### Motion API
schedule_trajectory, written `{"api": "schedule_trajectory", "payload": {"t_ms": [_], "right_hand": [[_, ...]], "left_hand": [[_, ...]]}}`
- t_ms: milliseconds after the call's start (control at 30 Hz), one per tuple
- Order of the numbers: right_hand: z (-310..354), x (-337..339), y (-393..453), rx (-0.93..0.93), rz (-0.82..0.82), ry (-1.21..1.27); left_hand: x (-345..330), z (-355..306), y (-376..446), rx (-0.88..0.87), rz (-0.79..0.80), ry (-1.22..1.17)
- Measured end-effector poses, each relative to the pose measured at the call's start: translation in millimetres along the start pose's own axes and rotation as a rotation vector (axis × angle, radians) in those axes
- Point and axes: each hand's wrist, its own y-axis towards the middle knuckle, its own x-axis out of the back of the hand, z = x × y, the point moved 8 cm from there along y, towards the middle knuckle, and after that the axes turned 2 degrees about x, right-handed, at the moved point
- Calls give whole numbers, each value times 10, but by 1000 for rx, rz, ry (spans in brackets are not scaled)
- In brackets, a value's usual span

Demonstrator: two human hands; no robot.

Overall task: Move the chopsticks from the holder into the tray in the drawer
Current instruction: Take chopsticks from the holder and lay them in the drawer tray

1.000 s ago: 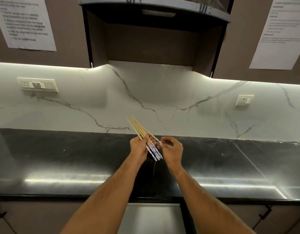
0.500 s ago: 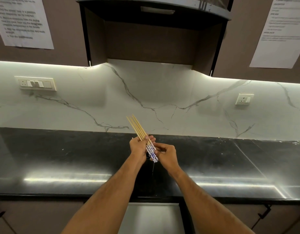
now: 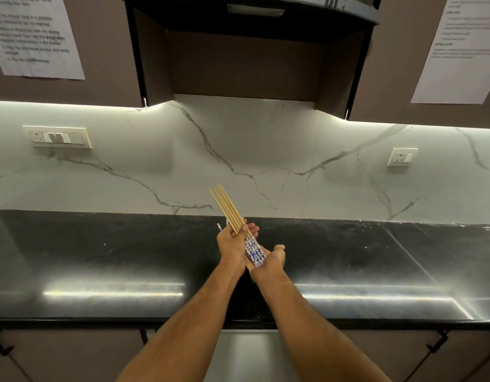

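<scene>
A bundle of several wooden chopsticks (image 3: 229, 208) with blue-and-white patterned ends slants up to the left above the black countertop (image 3: 100, 257). My left hand (image 3: 232, 245) is closed around the middle of the bundle. My right hand (image 3: 270, 261) lies palm up just below it, and the patterned ends rest against its palm. Two small patterned tips (image 3: 219, 226) poke out behind my left hand. The holder is hidden under my hands and forearms. A pale surface (image 3: 238, 357) shows below the counter edge between my arms; I cannot make out a tray.
The marble backsplash carries a switch panel (image 3: 57, 137) at the left and a socket (image 3: 402, 156) at the right. A dark range hood (image 3: 249, 26) hangs overhead between cabinets with paper sheets (image 3: 37, 37). Cabinet handles (image 3: 436, 344) sit under the counter.
The fanned chopsticks have been gathered into a tight bundle in my left hand. My right hand has turned palm up and slid under the patterned ends.
</scene>
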Motion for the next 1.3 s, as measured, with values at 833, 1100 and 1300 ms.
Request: {"api": "schedule_trajectory", "payload": {"t_ms": [833,1100,1300], "right_hand": [[459,-392,-151,307,310,-1690],[425,-303,-115,227,220,-1756],[423,-259,-127,261,165,-1709]], "left_hand": [[219,65,-130,81,25,-192],[229,109,-231,110,63,-188],[244,112,-229,117,104,-158]]}}
